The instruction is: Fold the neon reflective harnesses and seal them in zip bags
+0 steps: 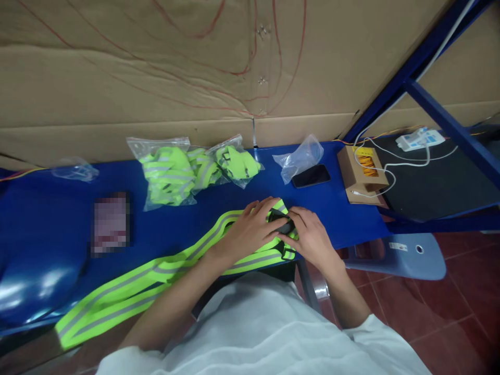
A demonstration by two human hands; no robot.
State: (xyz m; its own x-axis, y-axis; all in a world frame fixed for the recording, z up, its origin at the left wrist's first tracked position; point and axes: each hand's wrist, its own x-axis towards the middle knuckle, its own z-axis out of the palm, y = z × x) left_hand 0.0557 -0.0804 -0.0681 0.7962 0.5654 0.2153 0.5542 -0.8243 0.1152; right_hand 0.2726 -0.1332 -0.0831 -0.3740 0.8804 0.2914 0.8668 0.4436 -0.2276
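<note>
A long neon yellow-green reflective strap (203,245) with a grey stripe lies in loops along the front of the blue table. Both hands are at its right end, around a dark piece (288,226) whose kind I cannot make out. My left hand (253,229) lies over the strap, its fingers closed on the strap end beside the dark piece. From the other side, my right hand (312,234) pinches the dark piece, with its thumb near the strap. Just below the fingers, a small black buckle (288,252) sits on the strap. The fingertips partly hide what they grip.
Clear plastic bags of folded neon straps (170,174) lie at the back of the blue table (234,192). Right of them are an empty plastic bag (300,156), a phone (311,176) and a cardboard box (361,174). A blue plastic stool (406,255) stands at right.
</note>
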